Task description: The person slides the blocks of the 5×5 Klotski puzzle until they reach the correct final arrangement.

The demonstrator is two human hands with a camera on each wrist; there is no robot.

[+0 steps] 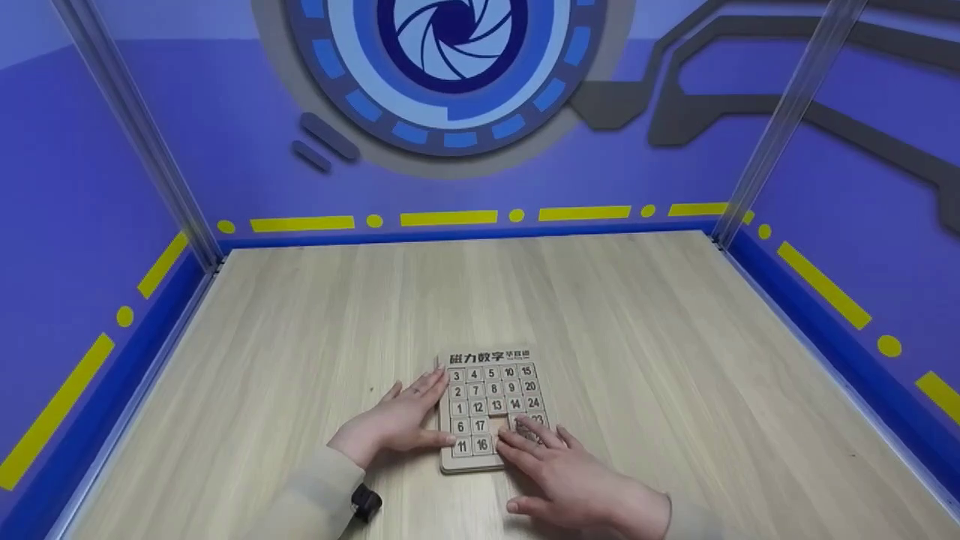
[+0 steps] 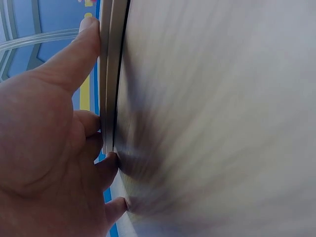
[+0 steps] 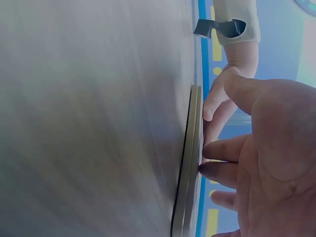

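Observation:
A wooden number slide puzzle [image 1: 471,463] lies flat on the table, its numbered square tiles [image 1: 475,390] in rows beneath a printed heading. One gap [image 1: 498,427] shows between the tiles, right of 17. Along the puzzle's left edge rests my left hand [image 1: 397,421], thumb near tile 11 and fingertips near tile 3. My right hand [image 1: 566,472] lays its fingertips over the lower right tiles and hides several of them; its thumb stays off the board. In the right wrist view, the fingertips [image 3: 201,167] touch the board's top from above. The left wrist view shows the board's side edge [image 2: 114,64] against the thumb.
The puzzle sits near the front of a light wood table [image 1: 360,315]. Blue panels [image 1: 465,195] with yellow marks enclose its back and sides. A black device [image 1: 366,502] is strapped at the left wrist, close above the table.

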